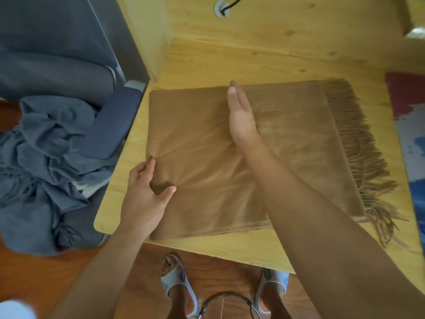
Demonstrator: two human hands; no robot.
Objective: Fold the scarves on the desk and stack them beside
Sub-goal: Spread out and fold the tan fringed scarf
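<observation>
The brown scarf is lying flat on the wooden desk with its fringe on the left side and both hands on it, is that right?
Not quite. In the head view the brown scarf lies on the wooden desk with both hands on it, but its fringe is on the right side.

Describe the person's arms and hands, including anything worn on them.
Both forearms are bare right down to the frame edge; no sleeves show. The left hand and right hand wear no gloves, rings, watch or bracelets that can be seen. Fingernails are short and unpainted.
</observation>
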